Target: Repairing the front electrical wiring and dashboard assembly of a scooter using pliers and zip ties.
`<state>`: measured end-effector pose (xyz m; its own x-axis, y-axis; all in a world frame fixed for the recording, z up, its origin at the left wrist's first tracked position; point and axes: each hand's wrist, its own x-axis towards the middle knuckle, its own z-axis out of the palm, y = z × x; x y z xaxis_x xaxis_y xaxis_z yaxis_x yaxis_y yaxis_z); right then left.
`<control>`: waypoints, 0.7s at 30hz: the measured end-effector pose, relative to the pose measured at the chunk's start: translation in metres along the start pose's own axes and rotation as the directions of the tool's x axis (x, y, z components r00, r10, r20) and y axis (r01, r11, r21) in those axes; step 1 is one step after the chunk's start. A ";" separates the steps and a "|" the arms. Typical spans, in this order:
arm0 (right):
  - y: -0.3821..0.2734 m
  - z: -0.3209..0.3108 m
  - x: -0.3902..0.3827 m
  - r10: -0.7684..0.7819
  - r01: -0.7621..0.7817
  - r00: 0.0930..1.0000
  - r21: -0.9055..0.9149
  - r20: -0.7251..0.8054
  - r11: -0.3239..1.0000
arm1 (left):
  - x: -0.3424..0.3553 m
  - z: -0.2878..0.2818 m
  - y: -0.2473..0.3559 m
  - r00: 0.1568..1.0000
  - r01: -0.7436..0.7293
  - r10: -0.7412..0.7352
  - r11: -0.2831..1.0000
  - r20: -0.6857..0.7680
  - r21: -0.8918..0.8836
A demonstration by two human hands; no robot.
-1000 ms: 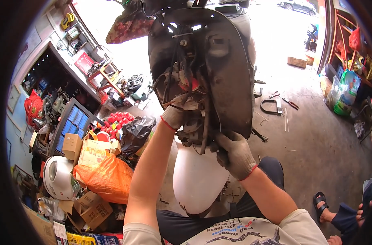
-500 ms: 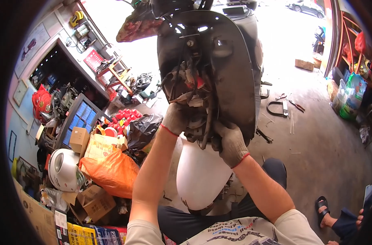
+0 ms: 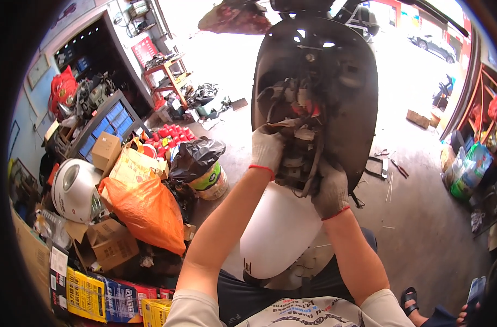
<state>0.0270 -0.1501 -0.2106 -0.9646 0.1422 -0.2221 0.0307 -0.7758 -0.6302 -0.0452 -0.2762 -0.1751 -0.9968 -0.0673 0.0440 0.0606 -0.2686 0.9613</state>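
In front of me stands the dark front shield (image 3: 349,117) of a scooter, its middle open with wires and small parts (image 3: 297,106) exposed. A white front fender (image 3: 278,231) is below it, between my knees. My left hand (image 3: 267,150), in a pale work glove with a red cuff, is closed at the left side of the opening; its fingertips are hidden among the dark parts. Lower and to the right, my gloved right hand (image 3: 333,188) is closed at the shield's bottom edge, beside a dark cable. What either hand grips is hidden.
To the left are an orange bag (image 3: 145,210), a white helmet (image 3: 74,188), cardboard boxes (image 3: 112,242) and a bucket (image 3: 210,182) under a black bag. Pliers (image 3: 400,169) and a hacksaw (image 3: 384,166) lie on the floor at right. A person's sandalled foot (image 3: 409,302) is at lower right.
The shield and both hands now appear further right in the view, uncovering the bucket. The surroundings have shifted as the view tilted. Both hands remain at about the same places on the scooter.
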 end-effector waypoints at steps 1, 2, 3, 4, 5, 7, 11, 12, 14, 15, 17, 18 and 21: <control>0.000 0.001 0.001 -0.049 0.051 0.998 -0.059 0.031 0.997 | 0.000 0.000 -0.002 0.998 -0.057 0.057 0.998 0.006 -0.008; 0.000 0.001 0.003 -0.112 0.122 0.989 -0.102 0.096 0.987 | 0.001 -0.001 -0.003 0.998 -0.064 0.064 0.998 -0.005 -0.014; -0.001 0.001 0.006 -0.091 0.099 0.994 -0.130 0.066 0.987 | 0.002 -0.001 -0.004 0.996 -0.093 0.093 0.996 -0.003 -0.002; -0.003 0.000 0.009 -0.051 0.062 0.995 -0.127 0.086 0.990 | 0.003 -0.002 -0.004 0.992 -0.121 0.121 0.993 0.018 0.001; -0.004 -0.002 0.011 -0.022 0.033 0.996 -0.123 0.089 0.992 | 0.003 -0.003 -0.005 0.993 -0.114 0.114 0.993 0.011 -0.016; -0.004 -0.005 0.017 0.001 0.016 0.986 -0.102 0.167 0.995 | 0.004 -0.003 -0.005 0.995 -0.099 0.100 0.994 0.011 -0.039; 0.002 -0.009 0.025 0.033 -0.018 0.976 -0.070 0.216 0.997 | 0.002 -0.005 -0.005 0.993 -0.118 0.118 0.993 0.010 -0.007; 0.003 -0.010 0.026 0.041 -0.028 0.977 -0.066 0.210 0.997 | 0.002 -0.006 -0.005 0.994 -0.110 0.110 0.994 0.010 -0.010; 0.003 -0.011 0.029 0.028 -0.017 0.977 -0.053 0.211 0.998 | 0.003 -0.007 -0.007 0.988 -0.151 0.149 0.988 0.037 0.030; 0.002 -0.011 0.030 0.051 -0.041 0.981 -0.057 0.186 0.998 | 0.002 -0.008 -0.008 0.989 -0.145 0.144 0.989 0.035 0.029; -0.002 -0.012 0.032 0.009 0.027 0.966 -0.137 0.259 0.990 | 0.003 -0.008 -0.012 0.977 -0.215 0.213 0.973 0.031 0.086; -0.003 -0.013 0.033 -0.006 0.054 0.959 -0.161 0.284 0.985 | 0.004 -0.008 -0.014 0.981 -0.195 0.193 0.977 0.025 0.092; -0.005 -0.013 0.035 0.216 -0.228 0.948 0.027 0.234 0.973 | 0.009 -0.007 -0.021 0.949 -0.314 0.312 0.941 0.035 0.130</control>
<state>-0.0037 -0.1328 -0.2248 -0.9690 -0.1764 -0.1727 0.2431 -0.8040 -0.5427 -0.0549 -0.2782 -0.1970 -0.9293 -0.1142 0.3512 0.3629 -0.1071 0.9256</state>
